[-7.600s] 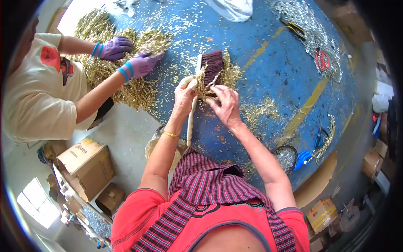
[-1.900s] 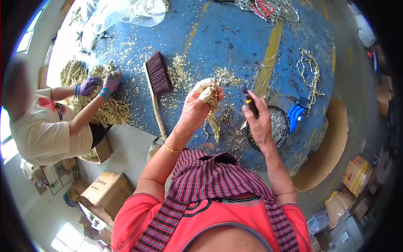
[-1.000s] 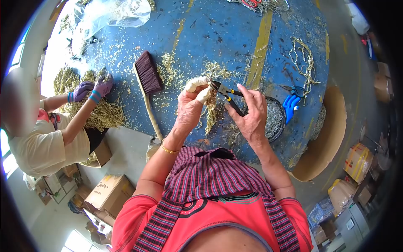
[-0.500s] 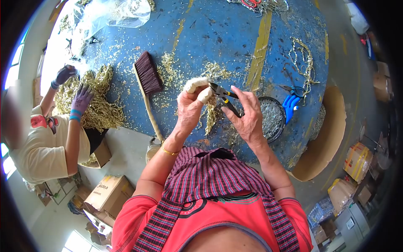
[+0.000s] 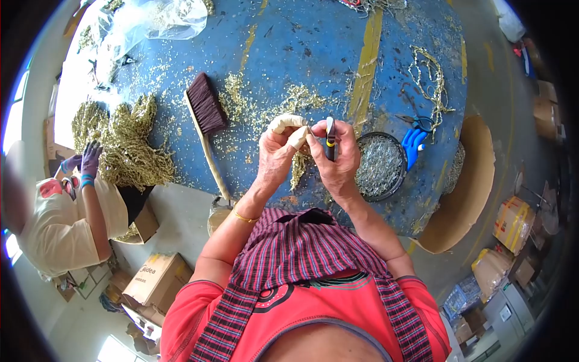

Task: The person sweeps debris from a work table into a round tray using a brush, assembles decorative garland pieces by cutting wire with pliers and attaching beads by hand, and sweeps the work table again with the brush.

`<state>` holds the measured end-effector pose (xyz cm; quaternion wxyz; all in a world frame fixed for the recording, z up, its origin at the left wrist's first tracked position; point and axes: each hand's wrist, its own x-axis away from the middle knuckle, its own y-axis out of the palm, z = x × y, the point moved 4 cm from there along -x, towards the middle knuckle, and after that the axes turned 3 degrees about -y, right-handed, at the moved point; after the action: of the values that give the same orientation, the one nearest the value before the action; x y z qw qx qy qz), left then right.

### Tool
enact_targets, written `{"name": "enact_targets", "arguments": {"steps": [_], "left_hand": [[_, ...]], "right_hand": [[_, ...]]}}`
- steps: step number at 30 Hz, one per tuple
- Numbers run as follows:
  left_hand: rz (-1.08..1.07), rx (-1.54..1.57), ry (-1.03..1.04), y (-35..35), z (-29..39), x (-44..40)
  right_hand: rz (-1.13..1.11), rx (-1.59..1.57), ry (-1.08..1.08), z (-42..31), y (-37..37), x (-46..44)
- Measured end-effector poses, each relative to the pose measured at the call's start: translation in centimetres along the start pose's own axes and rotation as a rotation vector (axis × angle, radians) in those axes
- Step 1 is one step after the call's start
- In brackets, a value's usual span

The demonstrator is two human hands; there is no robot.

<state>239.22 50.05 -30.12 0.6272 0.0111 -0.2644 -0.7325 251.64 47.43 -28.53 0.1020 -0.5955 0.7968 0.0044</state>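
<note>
My left hand (image 5: 278, 151), with pale covers on the thumb and forefinger, pinches the end of a gold tinsel strand (image 5: 298, 170) that hangs below the fingertips. Against those fingertips sit the thumb and fingers of my right hand (image 5: 339, 161). Wrapped in the right hand is a pair of cutting pliers (image 5: 330, 139) with black and yellow handles, its jaws pointing away from me. The exact spot where both hands meet is too small to make out. Just right of my right hand stands a round black tray (image 5: 386, 198) full of silvery bits.
A dark-bristled brush (image 5: 206, 105) lies on the blue table (image 5: 289, 54) amid gold scraps. Scissors (image 5: 422, 122) and a blue glove (image 5: 413, 145) rest beyond the tray. At left, a gloved co-worker (image 5: 72, 217) stands by a gold tinsel heap (image 5: 136, 145). Curved cardboard (image 5: 476, 193) borders the right edge.
My right hand has turned the pliers upright in its palm and brought its fingertips to my left fingertips. The co-worker's hands have drawn back toward the body.
</note>
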Motion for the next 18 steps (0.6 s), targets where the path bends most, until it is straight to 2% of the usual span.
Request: {"name": "enact_targets", "arguments": {"steps": [3, 10, 16, 18], "left_hand": [[0.017, -0.074, 0.012, -0.1, -0.5, -0.2], [-0.020, -0.016, 0.031, 0.8, 0.0, 0.0], [0.089, -0.136, 0.170, 1.3, -0.2, -0.1], [0.061, -0.119, 0.210, 1.5, 0.4, -0.1]], "right_hand": [[0.007, 0.032, -0.077, -0.2, -0.3, -0.4], [-0.023, 0.091, -0.161, -1.2, -0.6, -0.9], [0.011, 0.140, -0.163, -1.4, -0.6, -1.3], [0.021, 0.087, -0.061, -0.8, -0.8, -1.7]]}}
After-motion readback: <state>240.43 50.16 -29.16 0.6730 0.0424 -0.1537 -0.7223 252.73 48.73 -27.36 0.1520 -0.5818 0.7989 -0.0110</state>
